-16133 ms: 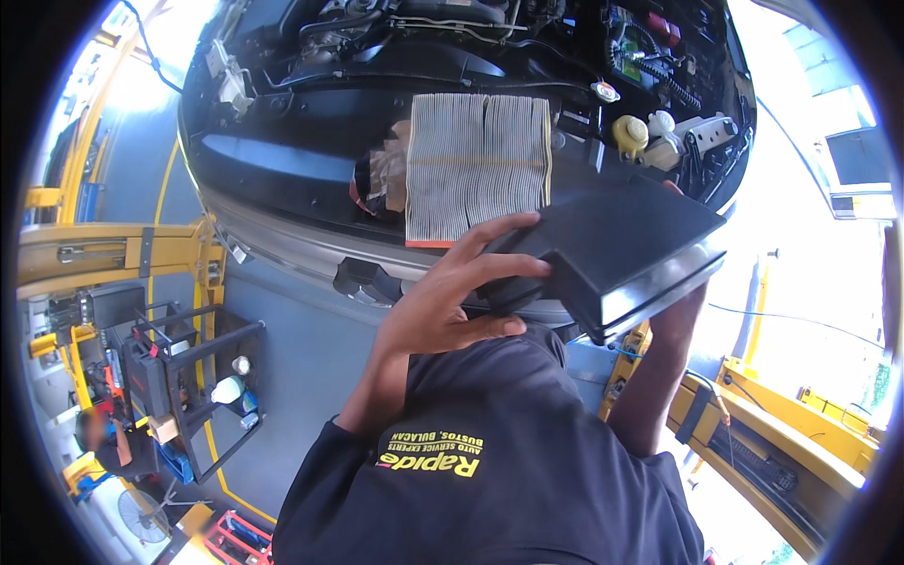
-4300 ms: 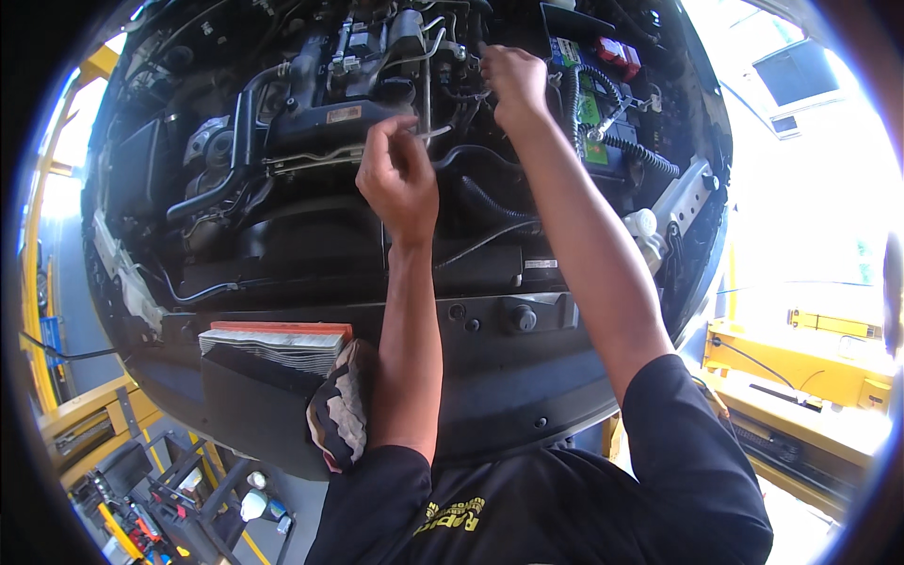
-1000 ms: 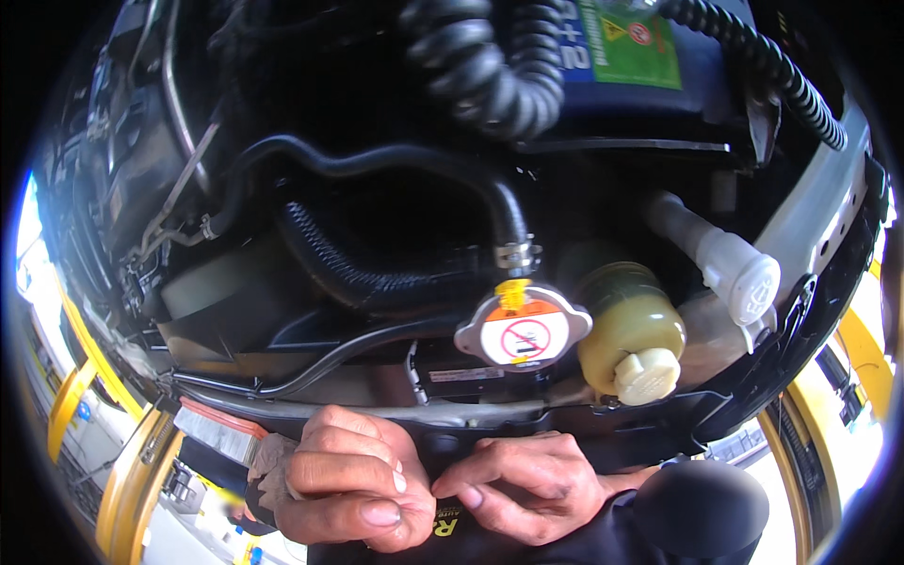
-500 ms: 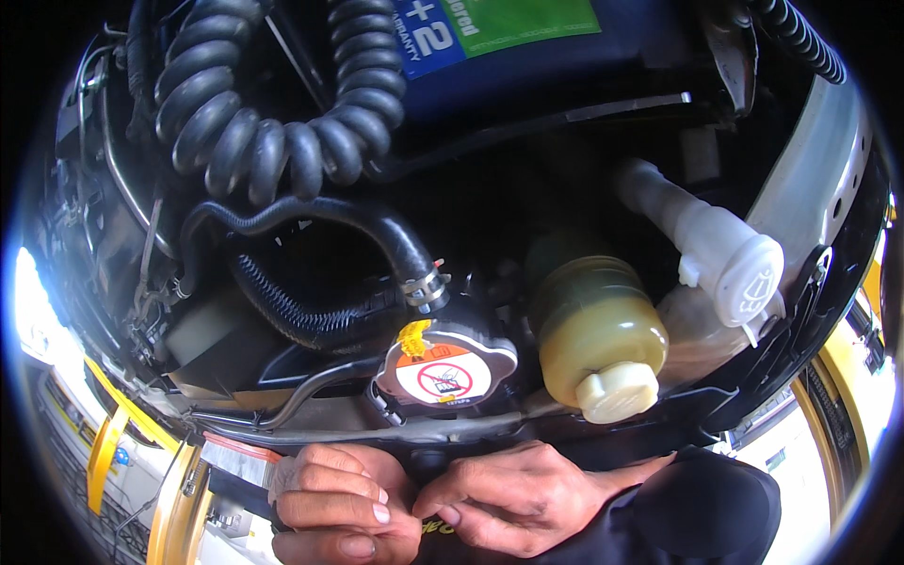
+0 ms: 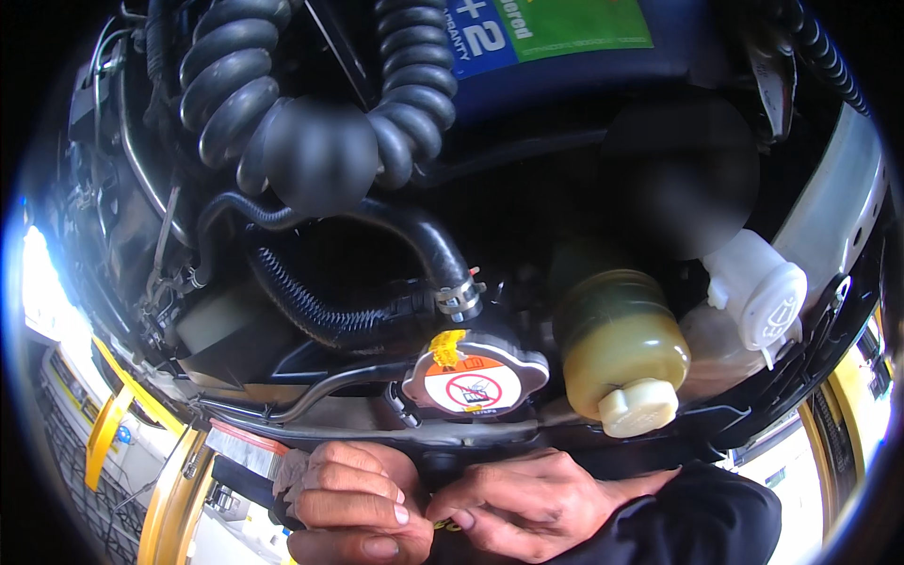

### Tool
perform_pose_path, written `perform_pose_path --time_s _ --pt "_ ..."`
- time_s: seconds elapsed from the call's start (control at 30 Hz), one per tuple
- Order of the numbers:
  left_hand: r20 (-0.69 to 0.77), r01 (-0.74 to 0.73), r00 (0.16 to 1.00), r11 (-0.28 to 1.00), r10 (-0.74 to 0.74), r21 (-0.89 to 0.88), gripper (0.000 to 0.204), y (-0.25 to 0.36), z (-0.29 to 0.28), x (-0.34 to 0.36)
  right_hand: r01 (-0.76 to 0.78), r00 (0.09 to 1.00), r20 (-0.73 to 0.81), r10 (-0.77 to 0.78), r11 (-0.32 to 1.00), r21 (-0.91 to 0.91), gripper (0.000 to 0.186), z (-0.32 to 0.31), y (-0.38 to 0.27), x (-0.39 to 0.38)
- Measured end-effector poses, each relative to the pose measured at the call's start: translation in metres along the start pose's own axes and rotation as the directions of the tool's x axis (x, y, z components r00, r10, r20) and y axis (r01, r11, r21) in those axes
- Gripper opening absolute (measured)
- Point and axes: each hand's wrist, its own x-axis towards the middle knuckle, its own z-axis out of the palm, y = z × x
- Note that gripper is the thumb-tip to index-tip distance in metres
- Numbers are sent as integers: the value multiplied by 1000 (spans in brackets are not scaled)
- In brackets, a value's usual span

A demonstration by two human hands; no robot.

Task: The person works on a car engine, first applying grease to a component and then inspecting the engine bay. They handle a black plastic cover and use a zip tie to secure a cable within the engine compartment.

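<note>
Low in the view, my left hand (image 5: 361, 504) is closed, its fingers curled in toward the palm. Close beside it my right hand (image 5: 527, 507) is closed too, thumb and forefinger drawn together. The fingertips of both hands nearly meet; whatever is between them, if anything, is hidden. Grey crumpled material (image 5: 290, 478) shows at the left hand's outer edge. Just beyond the hands sits a radiator cap (image 5: 474, 389) with a round warning label and a yellow mark. To its right is a yellowish fluid reservoir (image 5: 626, 353) with a cream screw cap (image 5: 638, 408).
A black hose (image 5: 419, 240) with a metal clamp (image 5: 459, 298) runs to the radiator cap. Beyond are a thick coiled hose (image 5: 414, 80), partly blurred, and a dark battery (image 5: 556, 75) with a blue-green label. A white washer filler neck (image 5: 761, 294) stands at right. Yellow posts (image 5: 169, 499) flank the bay.
The engine parts have shifted right and slightly down in the picture as the view moved. Both hands keep much the same closed pose, a little further right.
</note>
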Motion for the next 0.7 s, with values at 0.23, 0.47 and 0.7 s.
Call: perform_pose_path --time_s 0.23,0.47,0.7 --pt "-1 45 999 999 -45 -19 13 1 -3 -2 -23 1000 5 23 999 -28 9 -1 -2 4" --pt "-31 -2 1000 998 0 -61 14 1 -6 4 -26 1000 -18 24 994 -106 8 5 -2 5" --pt "-238 28 970 996 -47 -81 16 16 -8 4 -33 999 -38 28 988 -152 7 9 -3 3"
